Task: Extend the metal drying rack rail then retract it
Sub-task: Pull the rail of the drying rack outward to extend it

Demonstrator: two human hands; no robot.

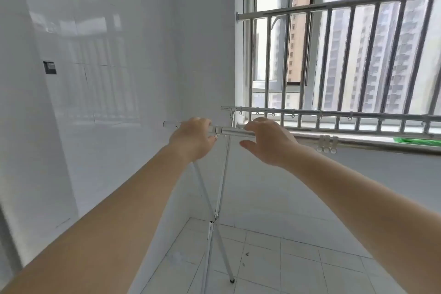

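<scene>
- The drying rack (220,188) stands on the tiled floor by the window, legs crossed below.
- Its near rail (235,131) runs level, left to right, the thinner inner tube's end toward the left wall.
- The left hand (193,137) is wrapped around the inner tube.
- The right hand (268,141) rests on the outer tube, thumb loose.
- Likely step: sliding the tube; next needs a steady outer tube.

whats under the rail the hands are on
Under the near rail the rack's crossed legs run down to the tiled floor. The left hand covers where they join the rail.
</scene>
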